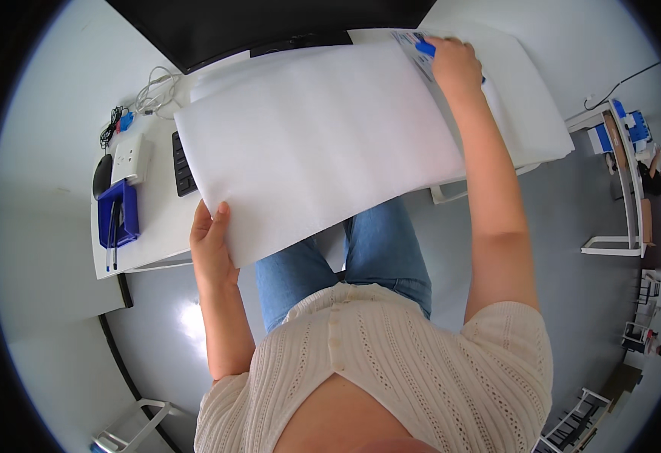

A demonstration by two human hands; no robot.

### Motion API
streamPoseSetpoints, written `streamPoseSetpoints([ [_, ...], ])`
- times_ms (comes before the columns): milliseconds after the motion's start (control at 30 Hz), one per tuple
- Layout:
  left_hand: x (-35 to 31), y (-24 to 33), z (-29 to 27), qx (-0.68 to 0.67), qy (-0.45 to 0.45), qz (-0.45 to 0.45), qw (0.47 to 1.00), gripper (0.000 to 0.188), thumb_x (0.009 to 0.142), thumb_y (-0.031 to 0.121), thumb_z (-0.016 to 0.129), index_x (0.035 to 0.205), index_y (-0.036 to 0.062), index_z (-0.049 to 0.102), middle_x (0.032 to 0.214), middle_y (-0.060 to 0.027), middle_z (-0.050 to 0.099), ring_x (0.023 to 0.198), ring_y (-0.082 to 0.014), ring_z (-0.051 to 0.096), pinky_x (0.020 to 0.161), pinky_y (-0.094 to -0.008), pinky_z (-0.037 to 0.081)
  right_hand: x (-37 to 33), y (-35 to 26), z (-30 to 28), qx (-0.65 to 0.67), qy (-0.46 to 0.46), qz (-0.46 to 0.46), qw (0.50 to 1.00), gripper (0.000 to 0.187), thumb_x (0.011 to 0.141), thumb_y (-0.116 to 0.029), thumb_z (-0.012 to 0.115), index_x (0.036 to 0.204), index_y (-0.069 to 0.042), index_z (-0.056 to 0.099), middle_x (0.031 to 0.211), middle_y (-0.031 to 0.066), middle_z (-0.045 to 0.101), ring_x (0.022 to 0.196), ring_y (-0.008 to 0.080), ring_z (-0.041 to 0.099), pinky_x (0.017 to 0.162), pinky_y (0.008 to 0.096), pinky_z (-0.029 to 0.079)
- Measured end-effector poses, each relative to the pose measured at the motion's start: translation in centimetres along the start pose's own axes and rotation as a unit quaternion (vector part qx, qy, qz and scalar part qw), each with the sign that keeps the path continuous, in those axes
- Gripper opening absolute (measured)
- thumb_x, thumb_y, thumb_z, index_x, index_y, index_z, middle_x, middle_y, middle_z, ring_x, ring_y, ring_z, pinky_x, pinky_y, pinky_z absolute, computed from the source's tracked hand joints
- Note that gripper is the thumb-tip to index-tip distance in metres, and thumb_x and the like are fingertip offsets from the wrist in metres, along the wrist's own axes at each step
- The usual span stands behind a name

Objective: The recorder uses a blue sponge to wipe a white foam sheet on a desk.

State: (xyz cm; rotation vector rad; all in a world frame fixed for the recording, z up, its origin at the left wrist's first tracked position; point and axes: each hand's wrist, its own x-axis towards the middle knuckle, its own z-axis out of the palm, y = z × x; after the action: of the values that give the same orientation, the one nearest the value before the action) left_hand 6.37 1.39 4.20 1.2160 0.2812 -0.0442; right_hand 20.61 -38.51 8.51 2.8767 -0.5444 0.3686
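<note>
A large white sheet (315, 143), slightly translucent, spreads across the desk and hangs over its near edge. My left hand (212, 240) is closed on its near left corner, thumb on top and fingers beneath. At the far right of the sheet, my right hand (457, 64) is closed on a blue object (425, 47). Its fingers hide most of that object, so I cannot tell its kind. Beside this hand a strip of printed sheet (419, 60) shows past the white sheet's right edge. More white sheet material (530, 113) lies to the right.
A black monitor (270, 26) stands at the back. Left on the desk are a partly covered keyboard (183, 166), a white power socket block (129, 157), a black mouse (102, 176), a blue tray (128, 219) with pens, and coiled cables (155, 90). A white-framed table (623, 181) stands right.
</note>
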Motion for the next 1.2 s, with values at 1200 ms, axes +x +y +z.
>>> streamPoseSetpoints([
  [1200,0.4,0.3,0.3,0.003,-0.003,-0.012,1.000,0.030,0.095,0.014,0.056,0.121,-0.0024,0.055,0.102,-0.0126,0.065,0.089,-0.0187,0.066,0.071,-0.0302,0.057,-24.6,-12.5,-6.6,0.437,0.217,-0.501,0.714,0.022,0.080,-0.018,0.060,0.099,-0.016,0.071,0.120,-0.0002,0.061,0.112,0.0188,0.052,0.085,0.0359,0.045],
])
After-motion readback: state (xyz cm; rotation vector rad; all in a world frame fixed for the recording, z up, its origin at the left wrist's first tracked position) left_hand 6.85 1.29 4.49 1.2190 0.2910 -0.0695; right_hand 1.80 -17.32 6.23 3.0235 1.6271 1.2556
